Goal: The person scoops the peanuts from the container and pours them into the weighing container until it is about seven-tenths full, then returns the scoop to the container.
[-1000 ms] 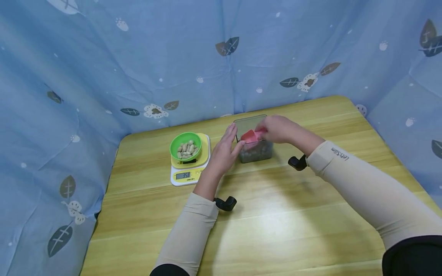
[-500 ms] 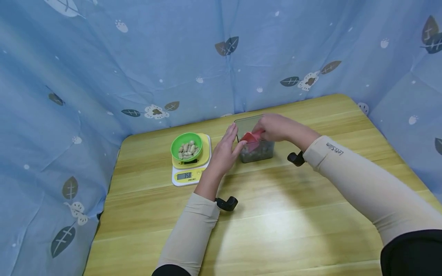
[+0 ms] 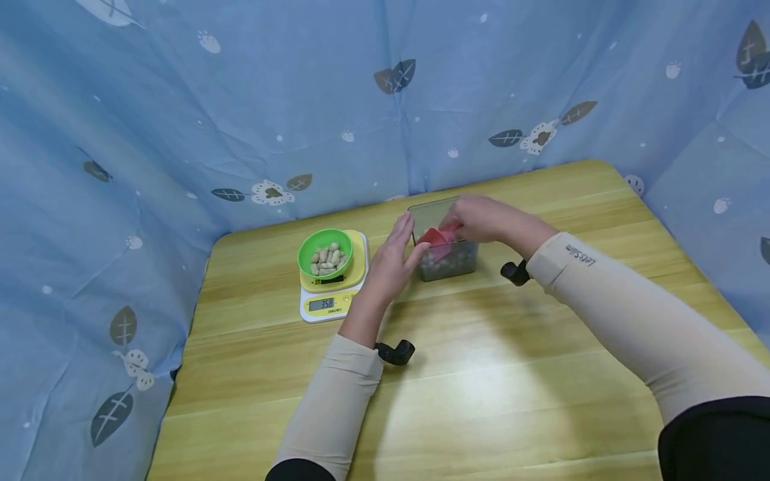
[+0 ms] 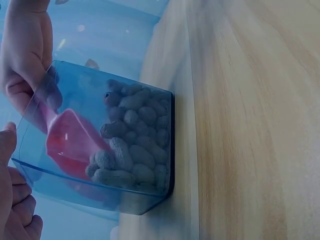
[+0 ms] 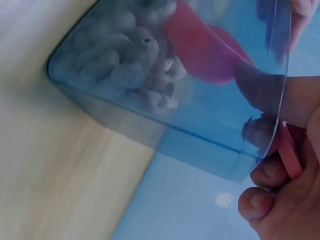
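Observation:
A clear, dark-tinted plastic container (image 3: 434,214) stands on the table, partly filled with peanuts in their shells (image 4: 137,135). My right hand (image 3: 481,219) reaches over its rim and grips the handle of a pink scoop (image 3: 436,236). In the left wrist view the bowl of the scoop (image 4: 72,142) slants down inside the container, its lip among the peanuts. With fingers extended and thumb spread, my left hand (image 3: 390,264) rests at the container's left front corner. Seen from the right wrist, the scoop's handle (image 5: 290,150) lies in the palm.
Left of the container sits a yellow and white kitchen scale (image 3: 355,294), its display reading 358, possibly with a decimal point. A green bowl (image 3: 307,250) holding several peanuts stands on it. A blue patterned curtain (image 3: 337,100) hangs behind the wooden table (image 3: 481,387).
The scoop has shifted slightly left and tilted within the container, my right hand moving with it. My left hand stays at the corner, and the scale reading looks the same.

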The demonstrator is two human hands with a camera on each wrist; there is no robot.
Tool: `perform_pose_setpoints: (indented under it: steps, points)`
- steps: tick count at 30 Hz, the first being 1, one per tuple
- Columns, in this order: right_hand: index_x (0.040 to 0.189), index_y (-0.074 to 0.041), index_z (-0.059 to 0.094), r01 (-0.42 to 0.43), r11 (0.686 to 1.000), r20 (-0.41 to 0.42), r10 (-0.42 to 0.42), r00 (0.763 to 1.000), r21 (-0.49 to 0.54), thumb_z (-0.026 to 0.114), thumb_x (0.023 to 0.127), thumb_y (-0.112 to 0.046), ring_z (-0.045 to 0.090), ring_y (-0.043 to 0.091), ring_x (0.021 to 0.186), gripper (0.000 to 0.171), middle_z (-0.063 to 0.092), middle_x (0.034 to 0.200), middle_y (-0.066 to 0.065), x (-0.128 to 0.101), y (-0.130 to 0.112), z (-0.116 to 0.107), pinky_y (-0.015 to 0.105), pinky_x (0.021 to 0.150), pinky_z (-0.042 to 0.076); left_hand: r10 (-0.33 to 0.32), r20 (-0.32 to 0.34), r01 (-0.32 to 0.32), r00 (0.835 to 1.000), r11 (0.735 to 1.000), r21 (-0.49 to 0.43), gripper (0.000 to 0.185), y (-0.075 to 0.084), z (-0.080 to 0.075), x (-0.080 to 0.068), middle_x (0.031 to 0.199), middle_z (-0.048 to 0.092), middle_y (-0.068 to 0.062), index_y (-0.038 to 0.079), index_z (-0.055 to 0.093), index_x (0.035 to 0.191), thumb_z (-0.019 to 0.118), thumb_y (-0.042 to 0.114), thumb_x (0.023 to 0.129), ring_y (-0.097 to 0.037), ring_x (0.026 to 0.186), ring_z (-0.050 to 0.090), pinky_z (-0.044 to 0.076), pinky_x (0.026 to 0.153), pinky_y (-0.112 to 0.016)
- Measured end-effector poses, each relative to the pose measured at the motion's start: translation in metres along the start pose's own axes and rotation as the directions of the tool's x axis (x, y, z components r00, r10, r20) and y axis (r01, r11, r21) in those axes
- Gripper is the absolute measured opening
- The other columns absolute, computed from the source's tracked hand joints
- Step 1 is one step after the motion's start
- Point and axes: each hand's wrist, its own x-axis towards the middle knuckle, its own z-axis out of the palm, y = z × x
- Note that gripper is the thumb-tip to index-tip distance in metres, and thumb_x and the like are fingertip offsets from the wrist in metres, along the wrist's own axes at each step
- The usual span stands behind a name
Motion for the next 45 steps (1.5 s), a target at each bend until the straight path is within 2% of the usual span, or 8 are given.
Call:
perform_pose_setpoints:
  steps: [6,13,22,27,30,33,39,45]
  points:
    - [0.092,-0.014,0.077,-0.026,0.996,0.038,0.023,0.999,0.087,0.067,0.091,-0.009,0.055,0.015,0.071,0.012,0.072,0.082,0.001,-0.001,0.004,-0.002,0.032,0.068,0.048,-0.003,-0.01,0.003,1.0,1.0,0.0,0.071,0.0,0.001,0.001,0.164,0.005,0.018,0.02,0.021,0.158,0.04,0.057,0.1,-0.01,0.151,0.013,0.022,0.123,-0.037]
    - [0.105,-0.006,0.075,-0.075,0.989,0.058,0.068,0.996,0.125,0.067,0.091,-0.01,0.059,0.018,0.08,0.017,0.073,0.094,0.005,-0.003,0.004,-0.007,0.036,0.076,0.051,0.0,-0.001,0.0,1.0,1.0,-0.007,0.074,0.002,0.001,0.002,0.165,0.008,0.015,0.021,0.022,0.158,0.038,0.061,0.098,-0.009,0.151,0.013,0.023,0.123,-0.037]
    - [0.102,-0.004,0.073,-0.117,0.975,-0.005,0.12,0.993,0.191,0.064,0.094,-0.01,0.056,0.021,0.082,0.013,0.067,0.09,0.006,-0.013,0.007,-0.003,0.037,0.075,0.048,-0.013,-0.005,0.013,1.0,1.0,-0.014,0.068,0.004,0.0,0.002,0.164,0.007,0.019,0.023,0.021,0.158,0.044,0.053,0.101,-0.007,0.151,0.011,0.022,0.123,-0.037]
    - [0.106,-0.002,0.072,-0.102,0.963,-0.065,0.122,0.99,0.251,0.063,0.094,-0.01,0.055,0.027,0.095,0.017,0.065,0.1,0.012,-0.022,0.014,0.0,0.042,0.082,0.048,-0.023,0.0,0.023,1.0,0.999,-0.023,0.067,0.005,0.0,0.003,0.165,0.008,0.017,0.024,0.021,0.158,0.047,0.049,0.101,-0.007,0.151,0.011,0.022,0.123,-0.038]
    - [0.11,0.002,0.072,-0.084,0.961,-0.137,0.123,0.983,0.263,0.062,0.094,-0.008,0.052,0.028,0.094,0.021,0.062,0.101,0.015,-0.025,0.016,0.0,0.042,0.08,0.046,-0.022,0.003,0.022,1.0,1.0,-0.022,0.069,0.006,0.0,0.002,0.165,0.008,0.016,0.024,0.02,0.158,0.044,0.053,0.101,-0.007,0.151,0.011,0.023,0.123,-0.037]
    - [0.12,0.005,0.067,-0.115,0.951,-0.185,0.173,0.967,0.288,0.06,0.097,-0.009,0.048,0.028,0.091,0.028,0.057,0.102,0.017,-0.025,0.016,0.001,0.041,0.077,0.042,-0.015,0.002,0.015,1.0,1.0,-0.018,0.071,0.006,0.0,0.002,0.165,0.007,0.016,0.024,0.018,0.159,0.04,0.058,0.1,-0.008,0.151,0.012,0.023,0.123,-0.038]
    - [0.132,0.002,0.06,-0.227,0.918,-0.192,0.3,0.935,0.326,0.057,0.1,-0.015,0.045,0.028,0.091,0.036,0.049,0.106,0.017,-0.019,0.014,0.011,0.04,0.078,0.041,-0.019,0.006,0.019,1.0,0.999,-0.028,0.072,0.004,0.0,0.001,0.163,0.003,0.021,0.021,0.019,0.159,0.041,0.057,0.1,-0.012,0.151,0.013,0.022,0.123,-0.039]
    - [0.127,0.0,0.065,-0.196,0.936,-0.185,0.256,0.949,0.293,0.059,0.098,-0.013,0.049,0.028,0.095,0.032,0.054,0.11,0.017,-0.017,0.015,0.016,0.042,0.081,0.045,-0.025,0.007,0.025,1.0,0.999,-0.033,0.072,0.003,0.001,-0.001,0.163,0.005,0.02,0.021,0.02,0.159,0.043,0.056,0.1,-0.013,0.151,0.015,0.023,0.122,-0.04]
